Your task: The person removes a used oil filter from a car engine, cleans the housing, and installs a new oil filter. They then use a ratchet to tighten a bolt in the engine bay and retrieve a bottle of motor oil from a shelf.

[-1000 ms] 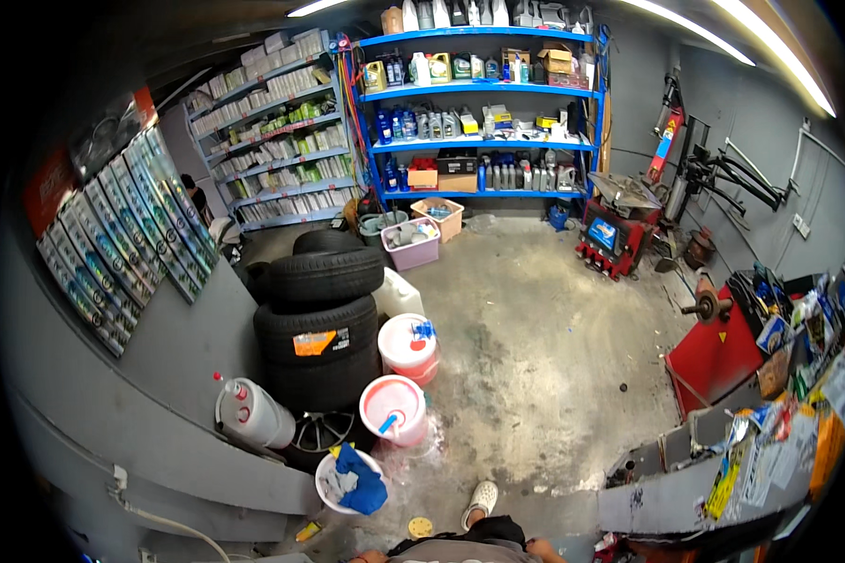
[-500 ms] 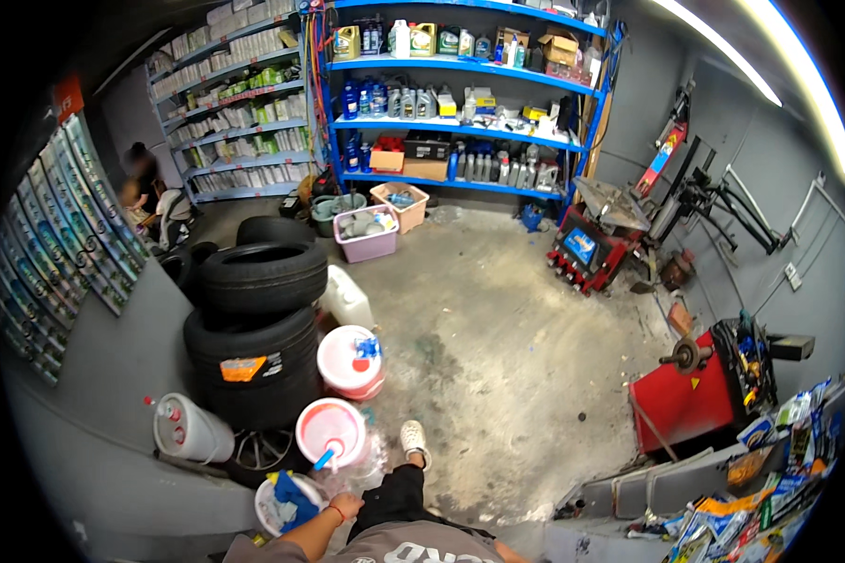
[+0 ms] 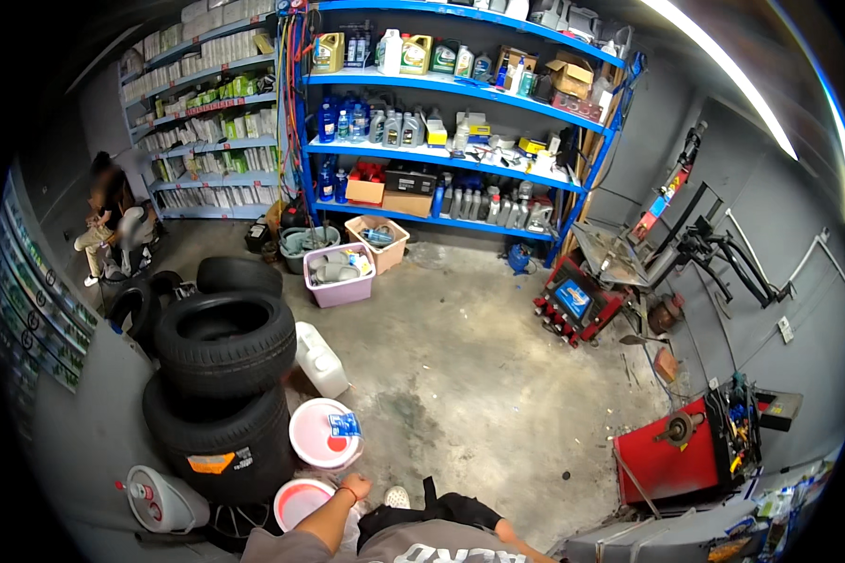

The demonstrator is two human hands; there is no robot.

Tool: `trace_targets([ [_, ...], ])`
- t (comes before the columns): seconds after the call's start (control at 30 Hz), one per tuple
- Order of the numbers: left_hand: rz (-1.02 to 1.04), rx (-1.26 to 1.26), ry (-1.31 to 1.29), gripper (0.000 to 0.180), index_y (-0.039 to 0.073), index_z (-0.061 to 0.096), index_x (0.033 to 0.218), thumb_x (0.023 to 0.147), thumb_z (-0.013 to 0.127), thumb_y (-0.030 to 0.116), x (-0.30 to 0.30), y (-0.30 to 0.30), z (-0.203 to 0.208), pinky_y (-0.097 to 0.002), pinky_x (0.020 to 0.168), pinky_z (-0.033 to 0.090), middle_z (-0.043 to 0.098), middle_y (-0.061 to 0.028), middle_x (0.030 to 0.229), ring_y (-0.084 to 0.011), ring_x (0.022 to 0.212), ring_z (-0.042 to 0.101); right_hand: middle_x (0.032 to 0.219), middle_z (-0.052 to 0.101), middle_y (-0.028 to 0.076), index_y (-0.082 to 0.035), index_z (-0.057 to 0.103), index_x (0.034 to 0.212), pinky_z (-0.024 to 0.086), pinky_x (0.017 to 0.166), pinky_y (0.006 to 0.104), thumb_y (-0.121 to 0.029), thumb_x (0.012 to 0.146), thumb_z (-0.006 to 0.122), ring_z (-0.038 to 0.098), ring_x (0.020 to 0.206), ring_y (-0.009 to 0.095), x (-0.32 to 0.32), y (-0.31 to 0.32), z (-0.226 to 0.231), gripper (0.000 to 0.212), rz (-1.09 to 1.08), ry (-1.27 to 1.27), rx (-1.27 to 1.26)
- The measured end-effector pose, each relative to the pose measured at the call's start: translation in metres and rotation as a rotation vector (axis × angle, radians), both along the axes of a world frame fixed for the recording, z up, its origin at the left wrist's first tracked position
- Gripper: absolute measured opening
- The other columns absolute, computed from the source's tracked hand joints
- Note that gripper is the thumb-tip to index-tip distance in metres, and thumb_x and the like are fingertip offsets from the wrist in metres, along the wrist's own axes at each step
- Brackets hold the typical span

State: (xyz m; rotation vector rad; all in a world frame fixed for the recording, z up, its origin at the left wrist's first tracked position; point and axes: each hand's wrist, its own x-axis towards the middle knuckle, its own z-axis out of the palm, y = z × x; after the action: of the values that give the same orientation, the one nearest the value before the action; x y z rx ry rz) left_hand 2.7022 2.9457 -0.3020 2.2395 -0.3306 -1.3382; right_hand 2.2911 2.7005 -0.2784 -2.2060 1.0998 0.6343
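Observation:
My left hand (image 3: 355, 486), with a red band at the wrist, is low in front of my body. Its fingers look curled closed, and whatever they may hold is hidden. Beneath it and the forearm, a pink-and-white bucket (image 3: 296, 502) is partly covered, with clear plastic (image 3: 351, 530) beside it. A second white bucket (image 3: 321, 422) stands just beyond, a blue packet (image 3: 345, 425) lying on its lid. Only the right forearm (image 3: 512, 537) shows at the lower edge; that hand is out of view.
Stacked tyres (image 3: 221, 432) stand left, beside a white jug (image 3: 319, 361) and a grey-white bucket (image 3: 164, 502). Bins (image 3: 338, 291) sit before blue shelves (image 3: 441, 83). Red machines (image 3: 662, 455) line the right side. A person (image 3: 108, 211) sits far left.
My view has shifted forward and up, so the tyres and buckets sit lower in it. My left hand is now beside the pink-and-white bucket, and the tub with blue cloth has left view.

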Motion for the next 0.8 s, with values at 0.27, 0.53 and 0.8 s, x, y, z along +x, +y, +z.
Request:
trace_targets([
  [0.27, 0.409, -0.236, 0.237, 0.031, 0.001, 0.07, 0.105, 0.096, 0.06, 0.029, 0.069, -0.105, -0.002, -0.0375, 0.054, 0.053, 0.073, -0.0134, 0.086, -0.0207, 0.068, 0.07, 0.096, 0.072, 0.019, -0.004, 0.072, 0.093, 0.059, 0.073, 0.0486, -0.013, 0.082, 0.061, 0.072, 0.089, 0.038, 0.072, -0.188, -0.151, 0.018, 0.256, 0.089, -0.234],
  [0.53, 0.374, 0.192, 0.162, 0.031, 0.003, 0.065, 0.113, 0.097, 0.056, 0.028, 0.141, -0.064, 0.01, -0.043, 0.068, 0.055, 0.071, -0.0184, 0.094, -0.024, 0.079, 0.067, 0.102, 0.073, 0.016, -0.011, 0.073, 0.105, 0.057, 0.082, 0.0449, -0.027, 0.082, 0.068, 0.07, 0.095, 0.037, 0.294, -0.322, 0.205, 0.028, 0.549, 0.024, 0.011],
  [0.8, 0.689, -0.373, 0.072, 0.039, -0.003, 0.066, 0.11, 0.1, 0.055, 0.033, 0.272, -0.225, 0.027, -0.039, 0.065, 0.059, 0.075, -0.0168, 0.093, -0.0273, 0.075, 0.074, 0.093, 0.072, 0.019, -0.009, 0.073, 0.107, 0.054, 0.078, 0.0427, -0.036, 0.09, 0.067, 0.069, 0.088, 0.037, 0.498, -0.467, 0.305, 0.033, 0.418, -0.397, 0.083],
])
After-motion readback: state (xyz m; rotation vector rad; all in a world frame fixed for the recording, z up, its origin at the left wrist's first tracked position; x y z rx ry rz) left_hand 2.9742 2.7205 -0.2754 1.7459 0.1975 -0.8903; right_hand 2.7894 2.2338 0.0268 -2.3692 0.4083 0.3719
